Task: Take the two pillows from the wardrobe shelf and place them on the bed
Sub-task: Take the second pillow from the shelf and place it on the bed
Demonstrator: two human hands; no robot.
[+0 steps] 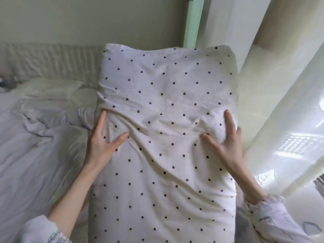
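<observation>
A white pillow with dark polka dots (166,95) fills the middle of the view, held lengthwise above the bed (35,163). My left hand (103,142) grips its left edge, thumb pressed into the fabric and fingers wrapped behind. My right hand (226,142) grips the right edge the same way, thumb on top. The fabric bunches between my thumbs. A second pillow, plain cream (50,88), lies at the head of the bed to the left.
A rumpled pale lilac duvet (31,137) covers the bed on the left. A ribbed cream headboard (52,62) stands against the wall. Sheer white curtains (273,102) hang close on the right, with a bright window behind them.
</observation>
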